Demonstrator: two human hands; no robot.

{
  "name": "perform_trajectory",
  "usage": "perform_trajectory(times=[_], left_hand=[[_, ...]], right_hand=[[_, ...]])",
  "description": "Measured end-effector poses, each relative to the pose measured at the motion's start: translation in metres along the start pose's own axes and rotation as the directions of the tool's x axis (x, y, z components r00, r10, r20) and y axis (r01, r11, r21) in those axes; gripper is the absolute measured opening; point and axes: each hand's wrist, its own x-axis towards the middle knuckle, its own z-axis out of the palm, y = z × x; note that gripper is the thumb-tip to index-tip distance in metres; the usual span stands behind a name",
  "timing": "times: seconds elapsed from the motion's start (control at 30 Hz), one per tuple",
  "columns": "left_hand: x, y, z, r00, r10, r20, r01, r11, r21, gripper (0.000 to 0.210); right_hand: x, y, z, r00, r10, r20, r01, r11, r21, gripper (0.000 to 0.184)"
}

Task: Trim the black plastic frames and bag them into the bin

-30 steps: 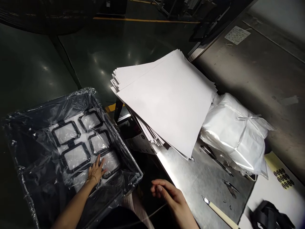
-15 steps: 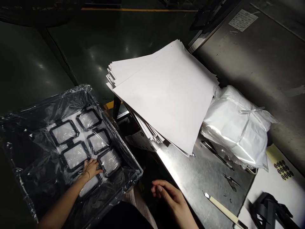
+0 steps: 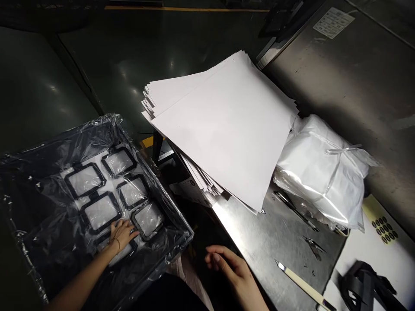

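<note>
My left hand point(image 3: 121, 235) reaches into a plastic-lined crate point(image 3: 185, 226) at the lower left. Its fingers are spread and rest over the nearest black rectangular frame point(image 3: 129, 250), partly covering it. Several similar frames lie around it in two rows on a white sheet, among them a black frame point(image 3: 101, 211) just above the hand and another frame point(image 3: 147, 220) to its right. Between the crate and the metal bench, my right hand point(image 3: 228, 265) hangs with curled fingers, thumb against them, and nothing shows in it.
A stack of large white sheets point(image 3: 220, 125) overhangs the metal bench point(image 3: 259, 242). Beside it sits a white plastic-wrapped bundle point(image 3: 324, 168). Nearer lie a cream-handled knife point(image 3: 303, 283), small snips point(image 3: 314, 248), a sticker sheet point(image 3: 384, 229) and a black strap-like item point(image 3: 365, 285).
My left hand has shifted slightly left and down over the nearest frame, covering more of it. The right hand is almost unmoved, and the view has shifted a little.
</note>
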Motion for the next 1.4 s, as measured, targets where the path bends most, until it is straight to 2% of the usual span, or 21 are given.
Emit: perform_trajectory(times=[0.13, 0.3, 0.47, 0.63, 0.83, 0.97, 1.07, 1.17, 1.27, 1.33, 1.4], left_hand=[[0.002, 0.011, 0.016, 0.981, -0.16, -0.112, 0.164, 0.986, 0.023, 0.043], [-0.003, 0.018, 0.021, 0.958, -0.238, -0.161, 0.242, 0.97, 0.008, 0.045], [0.005, 0.022, 0.017, 0.965, -0.254, -0.067, 0.254, 0.967, -0.013, 0.029], [0.02, 0.024, 0.009, 0.952, -0.301, 0.062, 0.302, 0.953, -0.014, 0.026], [0.019, 0.022, 0.004, 0.967, -0.228, 0.117, 0.23, 0.973, -0.004, 0.025], [0.018, 0.011, 0.001, 0.981, -0.081, 0.174, 0.091, 0.995, -0.05, 0.026], [0.013, -0.002, -0.005, 0.97, 0.047, 0.237, -0.016, 0.991, -0.134, 0.027], [0.007, -0.018, -0.014, 0.963, 0.092, 0.252, -0.032, 0.972, -0.232, 0.03], [0.008, -0.04, -0.023, 0.974, 0.011, 0.228, 0.066, 0.942, -0.328, 0.033], [0.012, -0.057, -0.023, 0.972, -0.106, 0.212, 0.183, 0.903, -0.388, 0.034], [0.015, -0.07, -0.016, 0.944, -0.259, 0.207, 0.325, 0.844, -0.427, 0.032]], right_hand=[[0.002, -0.001, 0.003, 1.0, 0.002, 0.013, -0.002, 0.999, -0.044, 0.029], [0.001, -0.003, 0.006, 0.999, 0.012, 0.046, -0.008, 0.996, -0.092, 0.029], [0.0, -0.003, 0.005, 0.999, 0.032, 0.044, -0.027, 0.994, -0.105, 0.029], [-0.001, -0.005, 0.003, 0.999, 0.04, 0.02, -0.038, 0.996, -0.08, 0.029], [-0.006, -0.002, -0.002, 0.999, 0.039, -0.033, -0.04, 0.999, -0.024, 0.03], [-0.009, 0.001, -0.009, 0.997, 0.037, -0.061, -0.036, 0.999, 0.014, 0.031], [-0.008, 0.003, -0.013, 0.998, 0.032, -0.061, -0.03, 0.999, 0.035, 0.029], [-0.005, 0.005, -0.013, 0.999, 0.025, -0.042, -0.024, 1.0, 0.016, 0.029], [-0.002, 0.006, -0.012, 1.0, 0.013, -0.022, -0.013, 1.0, -0.022, 0.03], [0.0, 0.007, -0.011, 1.0, 0.013, -0.006, -0.013, 0.999, -0.04, 0.031], [0.001, 0.006, -0.01, 1.0, 0.014, 0.005, -0.013, 0.998, -0.062, 0.031]])
